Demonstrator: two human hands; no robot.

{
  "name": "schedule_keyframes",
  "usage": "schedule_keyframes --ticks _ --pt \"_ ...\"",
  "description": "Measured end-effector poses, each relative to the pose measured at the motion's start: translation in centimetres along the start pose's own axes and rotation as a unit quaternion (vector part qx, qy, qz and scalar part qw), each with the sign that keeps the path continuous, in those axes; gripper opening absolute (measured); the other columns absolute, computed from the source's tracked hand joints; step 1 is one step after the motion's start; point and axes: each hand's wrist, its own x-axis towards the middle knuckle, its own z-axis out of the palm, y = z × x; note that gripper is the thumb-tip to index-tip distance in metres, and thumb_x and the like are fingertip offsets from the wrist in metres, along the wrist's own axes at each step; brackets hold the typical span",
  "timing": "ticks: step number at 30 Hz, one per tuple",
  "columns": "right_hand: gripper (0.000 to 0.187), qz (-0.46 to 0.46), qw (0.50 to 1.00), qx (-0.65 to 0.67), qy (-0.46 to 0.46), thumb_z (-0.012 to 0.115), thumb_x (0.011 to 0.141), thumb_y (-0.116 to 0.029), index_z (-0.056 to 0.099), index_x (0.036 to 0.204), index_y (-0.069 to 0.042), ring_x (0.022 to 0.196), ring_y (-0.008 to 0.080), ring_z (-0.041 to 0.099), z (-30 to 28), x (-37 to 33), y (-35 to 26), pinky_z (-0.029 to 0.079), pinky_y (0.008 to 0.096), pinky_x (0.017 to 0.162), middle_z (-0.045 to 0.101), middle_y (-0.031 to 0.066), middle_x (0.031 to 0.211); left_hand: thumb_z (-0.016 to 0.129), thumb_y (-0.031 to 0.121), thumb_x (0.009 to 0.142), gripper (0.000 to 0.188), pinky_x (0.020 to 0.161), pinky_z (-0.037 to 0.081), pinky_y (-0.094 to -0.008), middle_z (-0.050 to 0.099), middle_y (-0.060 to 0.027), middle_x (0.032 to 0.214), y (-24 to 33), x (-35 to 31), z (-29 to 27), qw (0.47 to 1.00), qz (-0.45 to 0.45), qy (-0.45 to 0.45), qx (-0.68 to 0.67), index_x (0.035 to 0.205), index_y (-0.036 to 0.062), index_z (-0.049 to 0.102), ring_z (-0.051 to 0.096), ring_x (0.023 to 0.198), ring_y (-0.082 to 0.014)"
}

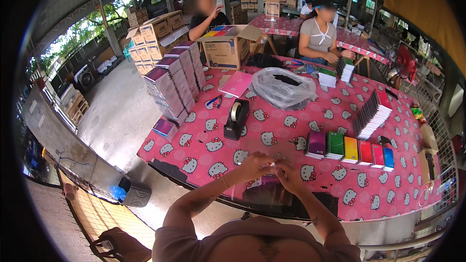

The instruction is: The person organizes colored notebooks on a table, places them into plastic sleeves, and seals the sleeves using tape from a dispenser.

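Open-sided shed with concrete floor; tabletop under a pink cloth printed with white cartoon cats, holding a black tape dispenser, a crumpled clear plastic bag, and a row of small notebooks in purple, green, yellow, red and blue. Purple-covered book stacks line the left edge, an open brown carton stands at the far end, more cartons behind. Left hand and right hand meet at the near edge, fingers clenched around a small purple packet, mostly hidden.

Item between hands hidden
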Motion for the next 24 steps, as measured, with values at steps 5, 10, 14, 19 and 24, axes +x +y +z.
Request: schedule_keyframes --ticks 5,10,14,19,24 --pt "0.037 0.003 0.997 -0.069 -0.017 0.074 0.082 -0.015 0.064 0.115 -0.003 0.111 0.0354 0.061 -1.1 1.0 -1.6 0.047 0.0443 0.096 0.064 0.0161 0.120 0.075 0.014 0.085 0.027 0.080 0.053 -0.0436 0.070 -0.0105 0.101 3.2 -0.3 0.2 0.993 0.072 0.092 -0.013 0.110 0.0067 0.068 0.067 0.091 -0.0315" --pt "0.033 -0.061 0.978 -0.199 -0.001 0.072 0.085 -0.014 0.065 0.116 -0.007 0.115 0.0314 0.060 0.4 -0.3 -0.9 0.045 0.0457 0.099 0.065 0.0129 0.121 0.074 0.018 0.085 0.045 0.092 0.050 -0.0429 0.062 -0.0139 0.122 3.9 -0.4 -1.4 0.983 0.082 0.105 0.128 0.126 0.0040 0.062 0.060 0.113 -0.0310" --pt "0.034 -0.103 0.961 -0.257 0.012 0.069 0.087 -0.011 0.062 0.120 -0.007 0.116 0.0298 0.060 0.5 -0.8 -1.2 0.045 0.0471 0.100 0.065 0.0112 0.124 0.076 0.020 0.082 0.055 0.096 0.047 -0.0435 0.057 -0.0137 0.129 -0.2 -2.1 -0.3 0.966 0.125 0.009 0.227 0.130 0.0019 0.058 0.054 0.119 -0.0330" --pt "0.044 -0.034 0.983 -0.175 0.046 0.070 0.087 -0.011 0.055 0.128 -0.006 0.109 0.0340 0.062 0.8 -1.3 -0.8 0.046 0.0481 0.097 0.065 0.0135 0.121 0.077 0.019 0.077 0.044 0.084 0.051 -0.0415 0.062 -0.0133 0.118 -0.6 -2.0 1.0 0.988 0.071 0.012 0.136 0.117 0.0061 0.064 0.060 0.104 -0.0319" --pt "0.047 0.074 0.995 -0.045 0.053 0.070 0.087 -0.009 0.051 0.130 -0.008 0.102 0.0384 0.061 1.3 -1.0 -0.4 0.047 0.0469 0.092 0.067 0.0150 0.114 0.075 0.013 0.076 0.034 0.068 0.053 -0.0416 0.068 -0.0115 0.087 -2.8 0.0 0.7 0.998 0.036 -0.009 0.048 0.108 0.0111 0.065 0.066 0.080 -0.0307"
